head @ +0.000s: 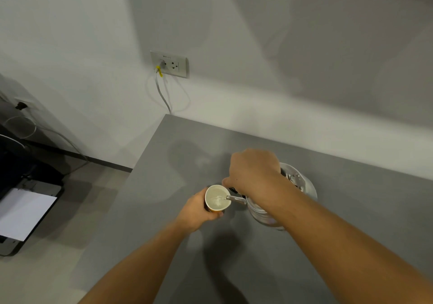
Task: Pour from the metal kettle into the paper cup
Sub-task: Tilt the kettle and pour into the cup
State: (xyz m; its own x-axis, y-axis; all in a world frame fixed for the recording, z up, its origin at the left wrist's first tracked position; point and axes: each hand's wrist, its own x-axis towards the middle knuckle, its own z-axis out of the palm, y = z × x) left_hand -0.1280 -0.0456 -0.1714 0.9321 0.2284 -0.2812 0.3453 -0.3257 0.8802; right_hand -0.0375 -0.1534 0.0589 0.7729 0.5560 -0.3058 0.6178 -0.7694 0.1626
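Note:
A paper cup (216, 196), white inside with an orange outer wall, stands on the grey table (164, 163), and my left hand (196, 210) wraps around its left side. The metal kettle (302, 186) is tilted toward the cup, its thin spout over the cup's right rim. Clear water runs from the spout into the cup. My right hand (253, 172) grips the kettle's handle from above and hides most of the handle and lid.
The table's left edge runs diagonally beside the cup, with floor below. A wall socket (169, 64) with a plugged grey cable is behind the table corner. A printer with white paper (23, 212) sits on the floor at left.

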